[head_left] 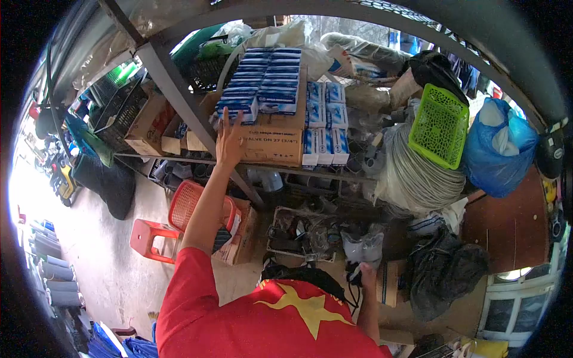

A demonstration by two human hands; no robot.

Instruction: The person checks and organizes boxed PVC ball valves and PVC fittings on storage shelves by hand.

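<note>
My left hand (pixel 230 142) reaches up to the shelf with its fingers stretched out and spread, fingertips at the near-left end of a stack of small blue-and-white boxes (pixel 262 80). The stack lies in two columns on top of a brown cardboard carton (pixel 271 143) with "VALVE DN 27 (3/4")" printed on it. More blue-and-white boxes (pixel 325 122) stand beside the carton on its right. Low down by my side, my right hand (pixel 368 275) has its fingers curled in, just below a clear plastic bag (pixel 363 246); what it holds, I cannot tell.
A green plastic basket (pixel 439 126) rests on a coil of grey hose (pixel 418 170). Right of it hangs a blue plastic bag (pixel 500 149). A slanting metal post (pixel 179 95) stands left of the carton. Below are a red stool (pixel 152 238) and a crate of parts (pixel 301 235).
</note>
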